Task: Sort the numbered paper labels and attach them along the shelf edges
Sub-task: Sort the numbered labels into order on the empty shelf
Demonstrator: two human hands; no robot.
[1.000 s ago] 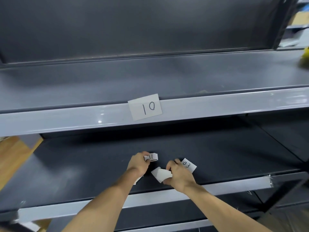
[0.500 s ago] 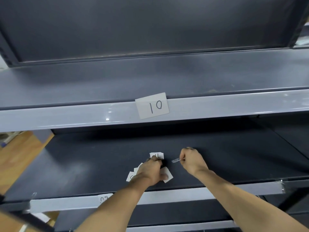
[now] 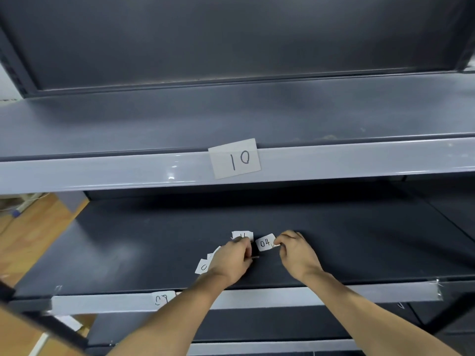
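Dark matt shelf boards (image 3: 144, 247) that look like painted metal, glossy light-grey shelf edges (image 3: 102, 173) (catching reflections), matt white paper labels (image 3: 234, 158) with handwritten numbers, smooth dark back panel (image 3: 231, 39), pale wood floor (image 3: 30, 227) at the left

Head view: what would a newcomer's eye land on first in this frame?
The white paper label marked 10 stands out, stuck on the pale grey edge of the upper shelf. Below it, on the dark lower shelf, the right hand pinches a white paper label marked 04, while the left hand partly covers a small pile of white paper labels.
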